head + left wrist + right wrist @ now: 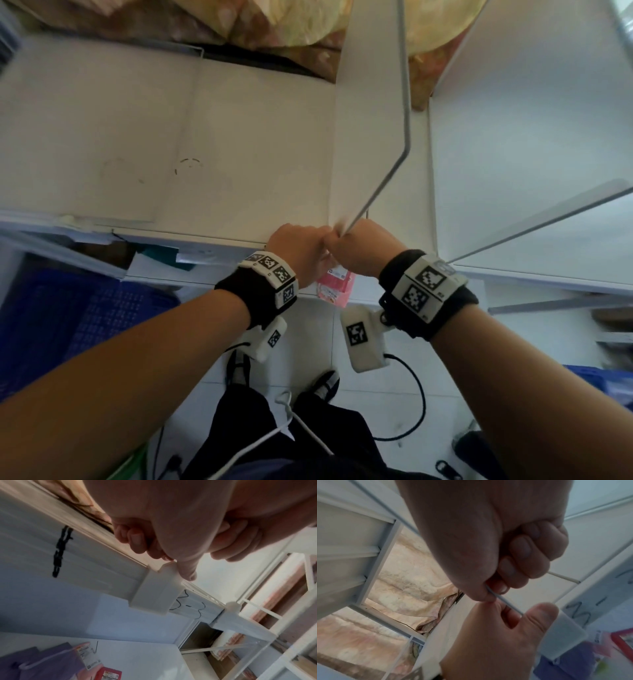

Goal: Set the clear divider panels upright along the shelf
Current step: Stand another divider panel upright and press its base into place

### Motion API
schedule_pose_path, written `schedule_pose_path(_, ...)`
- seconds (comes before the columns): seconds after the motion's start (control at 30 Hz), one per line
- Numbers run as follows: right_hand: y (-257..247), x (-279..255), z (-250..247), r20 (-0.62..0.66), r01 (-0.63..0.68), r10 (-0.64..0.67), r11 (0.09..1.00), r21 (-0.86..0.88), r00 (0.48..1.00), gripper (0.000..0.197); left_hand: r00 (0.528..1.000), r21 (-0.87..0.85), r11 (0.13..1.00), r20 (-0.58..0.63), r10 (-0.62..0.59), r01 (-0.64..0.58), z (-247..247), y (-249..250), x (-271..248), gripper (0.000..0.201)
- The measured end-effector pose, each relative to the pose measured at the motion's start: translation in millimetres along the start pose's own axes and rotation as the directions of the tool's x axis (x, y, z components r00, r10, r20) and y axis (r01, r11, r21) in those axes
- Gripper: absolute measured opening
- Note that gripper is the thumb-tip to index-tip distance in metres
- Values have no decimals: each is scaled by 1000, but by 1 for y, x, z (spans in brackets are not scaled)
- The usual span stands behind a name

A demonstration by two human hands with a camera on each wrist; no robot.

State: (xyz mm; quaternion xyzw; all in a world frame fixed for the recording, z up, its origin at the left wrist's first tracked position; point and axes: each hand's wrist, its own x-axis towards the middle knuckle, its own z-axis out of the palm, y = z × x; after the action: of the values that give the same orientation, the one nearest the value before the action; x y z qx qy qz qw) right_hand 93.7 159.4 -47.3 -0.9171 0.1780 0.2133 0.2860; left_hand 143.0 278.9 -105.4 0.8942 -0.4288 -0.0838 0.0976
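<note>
From the head camera, the clear divider panel [406, 113] stands on edge across the white shelf [239, 137], running from the back toward the front lip, where both fists meet. The right hand [359, 246] is curled tight round the panel's near lower corner, and the left hand [294, 246] is closed just beside it, touching it, over the shelf's front edge. A second clear panel [548, 219] already stands to the right, well apart. A pink packet [334, 284] hangs below the hands. In the left wrist view, the left hand's fingers [135, 540] are curled at the rail while its thumb [187, 569] presses down on a white clip [157, 595] that straddles the front rail [85, 574]; whether the fingers enclose anything cannot be told from here. The likely trouble is the clip sliding sideways or popping off the rail if the thumb eases before the panel's edge is seated. In the right wrist view, the right hand's fingertips [503, 586] pinch the thin panel edge [505, 603] firmly, with the left thumb on the clip just below. Held only at one corner, the tall sheet could lean or twist at its far end, miss the clip's slot, and tip over toward the neighbouring panel; forcing it at an angle could also flex the thin plastic or nip a fingertip.
</note>
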Motion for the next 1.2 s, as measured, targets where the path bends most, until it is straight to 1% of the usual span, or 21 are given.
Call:
schedule_pose_path(0.1,-1,-6,1,28,71,-69,996,-57,997,33,1000,44,999,-29,1,1,3,-3,0,33)
schedule_pose_path(0.13,-1,-7,0,35,75,-73,996,-56,997,31,999,50,999,-38,6,-4,3,-3,0,34)
schedule_pose_path(0.23,0,-6,-8,55,3,-5,999,33,998,22,999,61,998,-48,14,-11,2,-2,2,39)
schedule_pose_path(0.3,-3,-5,-9,71,-4,3,1000,7,997,21,999,70,997,-35,-11,13,0,-2,2,40)
schedule_pose_path(0.4,-7,-7,-8,60,0,0,1000,2,998,27,999,49,998,-30,-35,36,-1,-1,0,41)
schedule_pose_path(0.5,3,-13,-11,69,54,-51,998,-29,996,34,997,43,998,-58,-49,51,-1,-1,-4,47)
schedule_pose_path(0.57,14,-18,-12,79,84,-75,989,-125,994,37,997,57,997,-65,-45,49,2,-8,-7,57)
schedule_pose_path(0.6,19,-19,-13,63,92,-82,981,-170,995,38,998,42,998,-49,-39,41,5,-12,-9,65)
schedule_pose_path(0.67,27,-16,-14,39,103,-97,970,-219,995,42,1000,-5,1000,17,-20,20,9,-19,-10,80)
schedule_pose_path(0.73,29,-8,-15,57,116,-106,967,-225,993,45,998,-32,999,60,-20,22,10,-22,-6,87)
schedule_pose_path(0.8,30,-1,-17,74,130,-117,967,-220,990,45,997,-22,999,74,-28,30,12,-25,-2,91)
schedule_pose_path(0.9,34,6,-13,112,164,-137,944,-286,984,43,995,29,999,93,-28,26,13,-28,-1,93)
schedule_pose_path(1.07,44,20,-9,140,196,-155,911,-362,978,40,995,80,997,99,15,-23,9,-35,1,94)
schedule_pose_path(1.13,47,23,-6,176,237,-182,896,-376,967,29,993,79,995,108,44,-52,9,-43,-1,92)
schedule_pose_path(1.17,49,25,-4,197,261,-201,895,-362,960,27,991,79,995,118,58,-67,10,-48,-3,91)
schedule_pose_path(1.2,51,28,-3,220,273,-205,896,-349,954,37,990,80,994,124,68,-78,10,-53,-5,90)
